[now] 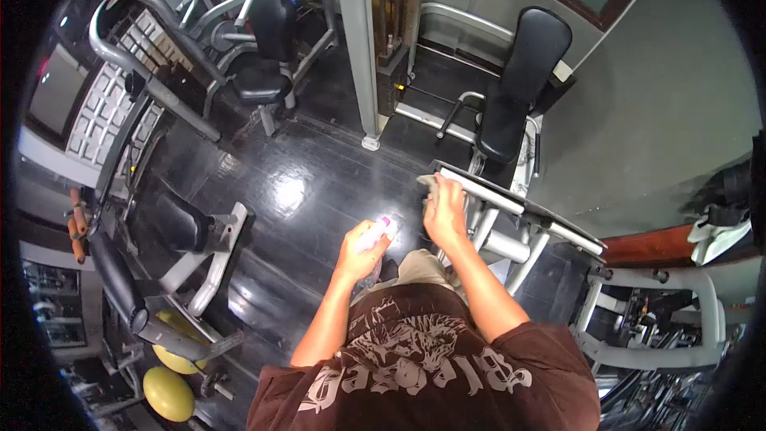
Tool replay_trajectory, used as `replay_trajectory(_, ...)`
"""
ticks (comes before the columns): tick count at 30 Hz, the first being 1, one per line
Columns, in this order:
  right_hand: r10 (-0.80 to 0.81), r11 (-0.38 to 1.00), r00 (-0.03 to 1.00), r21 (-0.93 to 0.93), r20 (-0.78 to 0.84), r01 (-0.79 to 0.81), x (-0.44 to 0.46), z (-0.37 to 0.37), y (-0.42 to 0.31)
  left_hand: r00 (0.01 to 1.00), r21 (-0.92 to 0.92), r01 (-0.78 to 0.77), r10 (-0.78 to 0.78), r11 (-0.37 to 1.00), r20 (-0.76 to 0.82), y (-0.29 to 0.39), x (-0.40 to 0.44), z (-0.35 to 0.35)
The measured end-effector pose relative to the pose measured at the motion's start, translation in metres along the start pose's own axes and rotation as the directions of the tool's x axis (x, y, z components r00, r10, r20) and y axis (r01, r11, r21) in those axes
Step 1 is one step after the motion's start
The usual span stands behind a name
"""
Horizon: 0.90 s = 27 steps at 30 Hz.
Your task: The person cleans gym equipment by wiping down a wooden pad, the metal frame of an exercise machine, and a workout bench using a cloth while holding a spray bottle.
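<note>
My left hand (361, 254) is wrapped round a spray bottle (373, 236) with a white and pink top, held low in front of my body. My right hand (447, 211) holds a light-coloured cloth (429, 184), part of which sticks out past the fingertips. That hand is at the near end of a grey metal machine frame (479, 190) with a long pale bar. Whether the cloth touches the frame is hard to tell.
A machine with a black padded seat (503, 126) stands ahead to the right. Another black seat (262, 85) is at the upper left, beside a grey upright post (359, 48). Yellow balls (168, 393) lie at the lower left. Dark flooring (319, 152) runs between the machines.
</note>
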State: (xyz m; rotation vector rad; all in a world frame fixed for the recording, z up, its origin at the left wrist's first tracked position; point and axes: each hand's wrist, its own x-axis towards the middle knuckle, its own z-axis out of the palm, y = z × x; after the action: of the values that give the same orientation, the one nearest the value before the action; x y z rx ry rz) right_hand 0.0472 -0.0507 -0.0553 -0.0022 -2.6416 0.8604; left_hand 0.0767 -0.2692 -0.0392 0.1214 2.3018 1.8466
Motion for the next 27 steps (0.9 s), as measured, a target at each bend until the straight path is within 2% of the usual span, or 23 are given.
replay_trajectory(1,0.063,0.992,0.997,-0.111,0.049,-0.057,0.001,-0.013,-0.006,0.998,-0.03,0.059,-0.058,0.998,0.012,-0.002,-0.002,-0.001)
replay_trajectory(2,0.148,0.972,0.987,-0.193,0.067,-0.133,0.004,-0.016,-0.005,0.999,-0.014,0.04,-0.04,0.999,0.009,-0.004,-0.004,0.0)
replay_trajectory(3,0.178,0.962,0.974,-0.231,0.141,-0.142,0.006,-0.018,-0.002,1.0,0.004,0.016,-0.016,1.0,0.009,-0.005,-0.002,0.0)
replay_trajectory(5,0.08,0.967,0.987,-0.252,0.141,-0.042,0.012,-0.021,-0.002,1.0,0.0,0.007,-0.007,1.0,0.015,-0.005,0.002,0.001)
replay_trajectory(8,-0.154,0.978,0.988,-0.146,-0.015,0.15,0.024,-0.03,-0.011,0.999,-0.066,0.045,-0.043,0.997,0.027,-0.004,0.007,0.005)
replay_trajectory(11,-0.183,0.896,0.934,-0.34,0.306,0.287,0.037,-0.024,-0.003,0.999,-0.096,0.027,-0.023,0.995,0.043,-0.008,0.009,0.008)
replay_trajectory(12,-0.232,0.797,0.912,-0.471,0.339,0.378,0.035,-0.018,0.002,0.999,-0.1,0.016,-0.011,0.995,0.044,-0.011,0.01,0.01)
replay_trajectory(15,-0.237,0.601,0.828,-0.594,0.507,0.535,0.028,-0.001,0.025,0.999,-0.1,0.001,0.003,0.995,0.048,-0.01,0.014,0.012)
replay_trajectory(19,-0.209,0.568,0.849,-0.646,0.486,0.51,0.027,0.001,0.021,0.999,-0.142,-0.033,0.035,0.989,0.011,-0.017,0.011,0.01)
replay_trajectory(23,-0.016,0.639,0.81,-0.617,0.586,0.459,0.032,-0.012,-0.007,1.0,-0.097,-0.025,0.024,0.995,-0.013,-0.023,0.008,0.001)
replay_trajectory(24,-0.055,0.633,0.84,-0.632,0.54,0.447,0.03,-0.014,-0.013,1.0,-0.073,-0.015,0.013,0.997,-0.022,-0.019,0.007,-0.002)
replay_trajectory(27,-0.303,0.634,0.825,-0.546,0.477,0.548,0.042,-0.016,-0.014,1.0,-0.09,0.001,-0.003,0.996,-0.023,-0.014,0.009,-0.005)
